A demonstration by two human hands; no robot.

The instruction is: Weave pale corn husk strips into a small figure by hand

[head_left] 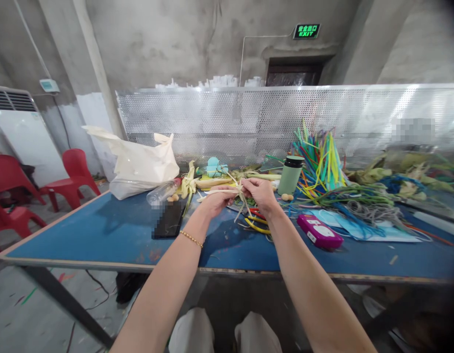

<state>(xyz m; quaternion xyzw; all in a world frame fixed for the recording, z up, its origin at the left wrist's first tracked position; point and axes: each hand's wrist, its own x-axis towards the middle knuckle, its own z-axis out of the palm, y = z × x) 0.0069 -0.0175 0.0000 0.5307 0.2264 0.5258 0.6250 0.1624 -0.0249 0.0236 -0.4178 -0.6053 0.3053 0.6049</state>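
Note:
Pale, straw-coloured strips [240, 192], crossing like a star and resembling corn husk, are held between both hands above the table. My left hand [218, 200] is closed on their left side, with one longer strip reaching out past it to the left. On the right side, my right hand [259, 194] pinches the strips near where they cross. Below my right hand lie yellow and red handles [256, 225], perhaps of scissors or pliers, partly hidden. Behind the hands more pale husk pieces [212, 183] are spread out.
On the blue table [83, 235] stand a white plastic bag [144, 164], a clear bottle [163, 192] and a green flask [290, 176]. A dark flat device [170, 220] lies left, a purple box [319, 230] right, near blue masks [373, 230]. Colourful strips [322, 162] and cords fill the back right.

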